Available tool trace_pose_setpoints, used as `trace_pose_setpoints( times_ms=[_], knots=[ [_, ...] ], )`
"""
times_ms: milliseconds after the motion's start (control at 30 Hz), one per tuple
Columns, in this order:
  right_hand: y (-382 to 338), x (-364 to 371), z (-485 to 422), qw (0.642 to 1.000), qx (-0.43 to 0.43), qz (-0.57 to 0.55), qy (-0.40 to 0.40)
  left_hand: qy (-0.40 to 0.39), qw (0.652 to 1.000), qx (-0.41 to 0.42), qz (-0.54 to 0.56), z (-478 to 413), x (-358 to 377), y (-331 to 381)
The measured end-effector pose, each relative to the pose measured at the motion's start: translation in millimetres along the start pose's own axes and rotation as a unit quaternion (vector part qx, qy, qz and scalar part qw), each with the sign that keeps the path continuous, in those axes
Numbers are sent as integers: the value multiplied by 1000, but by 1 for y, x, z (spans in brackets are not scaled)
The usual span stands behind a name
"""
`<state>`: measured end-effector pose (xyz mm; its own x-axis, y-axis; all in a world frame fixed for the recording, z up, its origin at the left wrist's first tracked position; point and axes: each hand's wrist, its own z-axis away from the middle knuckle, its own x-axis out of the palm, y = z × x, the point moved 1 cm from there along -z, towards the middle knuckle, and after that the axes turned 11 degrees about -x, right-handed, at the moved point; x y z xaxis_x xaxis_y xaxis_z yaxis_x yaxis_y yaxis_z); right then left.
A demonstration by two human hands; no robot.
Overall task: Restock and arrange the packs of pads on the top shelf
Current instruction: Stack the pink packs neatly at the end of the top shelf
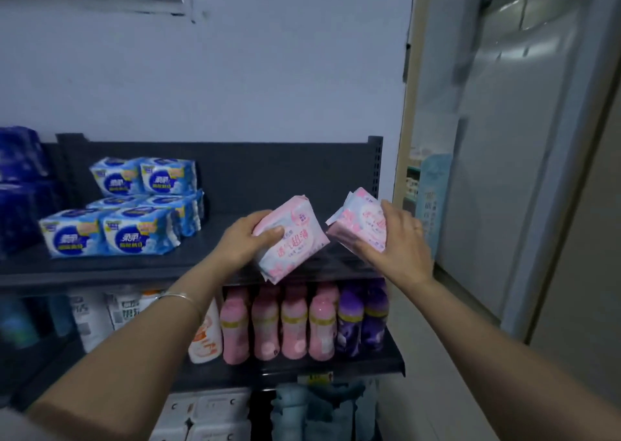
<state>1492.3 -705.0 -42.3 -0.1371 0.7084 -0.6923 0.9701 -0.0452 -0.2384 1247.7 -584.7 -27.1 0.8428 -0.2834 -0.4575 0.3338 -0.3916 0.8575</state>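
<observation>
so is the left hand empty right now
No, the left hand grips a pink pack in front of the top shelf, while the right hand holds a second pink pack.

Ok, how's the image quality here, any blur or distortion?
Head view: dim, bluish light; pink pad packs in the left hand and right hand fairly sharp; dark blue packs far left smeared; wide lens tilts the door frame.
</observation>
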Motion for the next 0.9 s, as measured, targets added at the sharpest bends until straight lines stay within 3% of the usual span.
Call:
trace_pose_setpoints(
  times_ms=[267, 567, 733, 900],
  knots=[
    [-4, 30, -38, 997, -65, 23, -39, 71, 995, -3, -73, -45, -23, -18],
    [0, 104, -101, 987, -102, 108, -60, 23, 998, -27, -58, -153, -31, -60],
    [-3, 139, -136, 977, -50, 187, -86, -20, 990, -10, -136, -212, -26, -76],
    [4, 177, -151, 974, 26, 164, -154, -65, 982, 6, -179, -256, -16, -102]
  ],
)
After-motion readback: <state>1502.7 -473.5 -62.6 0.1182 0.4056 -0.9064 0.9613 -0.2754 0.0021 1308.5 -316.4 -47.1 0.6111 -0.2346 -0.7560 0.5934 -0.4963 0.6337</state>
